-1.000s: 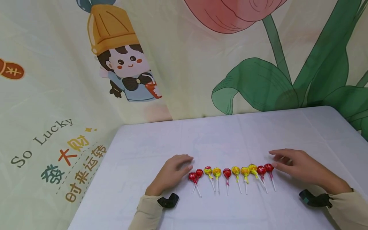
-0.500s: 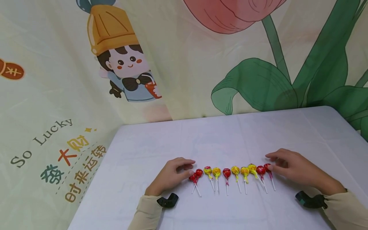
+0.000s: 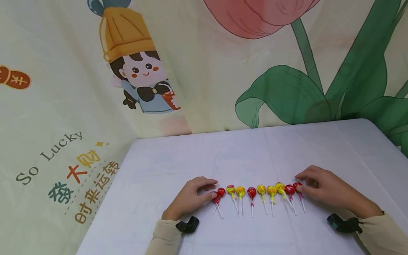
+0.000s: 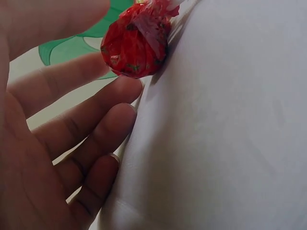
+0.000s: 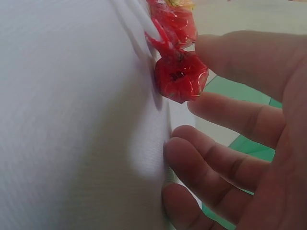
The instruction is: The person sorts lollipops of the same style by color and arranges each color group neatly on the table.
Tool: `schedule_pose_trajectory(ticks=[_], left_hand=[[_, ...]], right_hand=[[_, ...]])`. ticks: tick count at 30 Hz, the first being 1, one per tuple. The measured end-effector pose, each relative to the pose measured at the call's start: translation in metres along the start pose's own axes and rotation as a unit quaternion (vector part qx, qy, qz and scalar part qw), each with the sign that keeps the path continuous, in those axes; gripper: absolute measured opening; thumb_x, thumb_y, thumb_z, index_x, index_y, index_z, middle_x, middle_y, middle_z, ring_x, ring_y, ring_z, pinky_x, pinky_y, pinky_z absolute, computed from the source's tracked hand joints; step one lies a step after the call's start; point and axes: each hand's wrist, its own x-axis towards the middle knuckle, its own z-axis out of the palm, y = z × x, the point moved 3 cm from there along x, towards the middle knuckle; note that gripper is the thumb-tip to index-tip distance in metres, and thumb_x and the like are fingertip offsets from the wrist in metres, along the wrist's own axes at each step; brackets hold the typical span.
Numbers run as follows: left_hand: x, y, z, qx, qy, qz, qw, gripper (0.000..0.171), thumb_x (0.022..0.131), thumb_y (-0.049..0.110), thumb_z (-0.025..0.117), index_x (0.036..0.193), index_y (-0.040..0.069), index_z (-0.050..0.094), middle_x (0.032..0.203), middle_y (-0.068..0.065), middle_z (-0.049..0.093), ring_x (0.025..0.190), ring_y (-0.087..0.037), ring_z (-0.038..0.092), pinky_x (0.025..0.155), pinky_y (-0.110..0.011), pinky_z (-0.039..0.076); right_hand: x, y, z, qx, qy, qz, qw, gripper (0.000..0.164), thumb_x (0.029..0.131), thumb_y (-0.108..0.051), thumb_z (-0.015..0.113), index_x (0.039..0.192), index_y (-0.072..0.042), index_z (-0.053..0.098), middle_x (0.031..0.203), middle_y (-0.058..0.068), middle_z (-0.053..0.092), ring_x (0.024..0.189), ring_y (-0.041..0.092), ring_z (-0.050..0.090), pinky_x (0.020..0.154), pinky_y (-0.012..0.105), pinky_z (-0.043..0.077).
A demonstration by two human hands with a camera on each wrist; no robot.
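Observation:
Several wrapped lollipops lie in a row on the white table, heads away from me and sticks toward me. At the row's left end my left hand (image 3: 188, 198) rests with fingers loosely bent, its thumb overlapping the outermost red lollipop (image 4: 134, 45); beside that one lies another red lollipop (image 3: 221, 192), their sticks crossing. At the right end, my right hand (image 3: 329, 187) has thumb and index finger on either side of the end red lollipop (image 5: 180, 79), right at its wrapper. The other fingers are relaxed, their tips down by the tablecloth.
Between the hands lie a red-and-yellow lollipop (image 3: 231, 189), several yellow lollipops (image 3: 261, 189) and a red lollipop (image 3: 251, 192). A white cloth covers the table (image 3: 178, 159). Behind it hangs a printed backdrop (image 3: 207, 71). Black wrist cameras (image 3: 188, 225) sit below the hands.
Both hands have moved inward to the ends of the row. The left thumb now overlaps the leftmost red lollipop, the right thumb the rightmost one. The lollipops keep their places.

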Motion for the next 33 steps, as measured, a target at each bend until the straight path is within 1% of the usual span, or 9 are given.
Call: schedule_pose_trajectory(ticks=[3, 7, 11, 14, 17, 21, 29, 33], left_hand=[[-0.002, 0.002, 0.001, 0.002, 0.001, -0.015, 0.9999, 0.039, 0.092, 0.039, 0.073, 0.128, 0.026, 0.069, 0.112, 0.018, 0.066, 0.105, -0.005, 0.058, 0.098, -0.038, 0.047], [-0.008, 0.002, 0.003, 0.003, 0.018, -0.023, 0.9996, 0.039, 0.092, 0.040, 0.072, 0.128, 0.027, 0.069, 0.115, 0.018, 0.065, 0.110, -0.005, 0.056, 0.100, -0.041, 0.046], [-0.013, 0.005, 0.007, 0.006, 0.046, -0.027, 0.9986, 0.036, 0.092, 0.034, 0.073, 0.127, 0.026, 0.069, 0.115, 0.018, 0.065, 0.112, -0.004, 0.055, 0.100, -0.040, 0.046], [-0.016, 0.008, 0.009, 0.010, 0.064, -0.030, 0.9975, 0.033, 0.092, 0.029, 0.072, 0.125, 0.025, 0.070, 0.113, 0.019, 0.066, 0.111, -0.004, 0.056, 0.099, -0.038, 0.047], [-0.017, 0.010, 0.010, 0.019, 0.077, -0.020, 0.9966, 0.031, 0.092, 0.026, 0.073, 0.123, 0.023, 0.072, 0.109, 0.019, 0.066, 0.108, -0.004, 0.057, 0.097, -0.037, 0.048], [-0.019, 0.008, 0.012, 0.027, 0.092, -0.002, 0.9954, 0.029, 0.090, 0.023, 0.074, 0.119, 0.022, 0.073, 0.107, 0.018, 0.067, 0.105, -0.003, 0.058, 0.095, -0.035, 0.049], [-0.018, 0.009, 0.014, 0.045, 0.096, 0.018, 0.9942, 0.027, 0.089, 0.022, 0.075, 0.116, 0.022, 0.075, 0.108, 0.021, 0.066, 0.105, -0.003, 0.057, 0.093, -0.034, 0.049], [-0.017, 0.007, 0.013, 0.053, 0.100, 0.026, 0.9932, 0.027, 0.089, 0.022, 0.075, 0.116, 0.024, 0.074, 0.108, 0.022, 0.066, 0.104, -0.003, 0.056, 0.092, -0.035, 0.049]], right_hand=[[0.000, 0.003, 0.000, -0.003, 0.004, -0.006, 1.000, 0.035, 0.085, -0.033, 0.081, 0.113, -0.014, 0.073, 0.098, -0.006, 0.059, 0.081, 0.013, 0.051, 0.066, 0.024, 0.050], [0.002, 0.004, 0.002, -0.005, 0.006, -0.010, 1.000, 0.025, 0.085, -0.032, 0.081, 0.106, -0.019, 0.074, 0.099, -0.007, 0.059, 0.081, 0.013, 0.051, 0.066, 0.024, 0.050], [0.003, 0.005, 0.002, -0.008, 0.009, -0.014, 1.000, 0.017, 0.087, -0.030, 0.080, 0.101, -0.023, 0.075, 0.099, -0.008, 0.059, 0.081, 0.012, 0.051, 0.066, 0.024, 0.050], [0.004, 0.006, 0.002, -0.008, 0.009, -0.012, 1.000, 0.015, 0.086, -0.029, 0.080, 0.100, -0.023, 0.076, 0.100, -0.007, 0.059, 0.082, 0.012, 0.052, 0.067, 0.024, 0.050], [0.004, 0.006, 0.004, -0.004, 0.004, -0.006, 1.000, 0.016, 0.086, -0.028, 0.080, 0.100, -0.022, 0.076, 0.099, -0.006, 0.059, 0.082, 0.013, 0.052, 0.067, 0.024, 0.051], [0.002, 0.006, 0.005, -0.001, 0.001, -0.011, 1.000, 0.015, 0.086, -0.028, 0.081, 0.098, -0.020, 0.077, 0.100, -0.006, 0.059, 0.083, 0.013, 0.052, 0.067, 0.025, 0.051], [0.001, 0.008, 0.004, 0.006, 0.002, 0.000, 1.000, 0.011, 0.086, -0.027, 0.080, 0.096, -0.022, 0.076, 0.100, -0.006, 0.059, 0.086, 0.015, 0.053, 0.069, 0.025, 0.052], [0.002, 0.008, 0.002, 0.008, 0.007, 0.000, 1.000, 0.011, 0.086, -0.027, 0.080, 0.096, -0.024, 0.075, 0.099, -0.007, 0.059, 0.085, 0.015, 0.052, 0.069, 0.024, 0.051]])
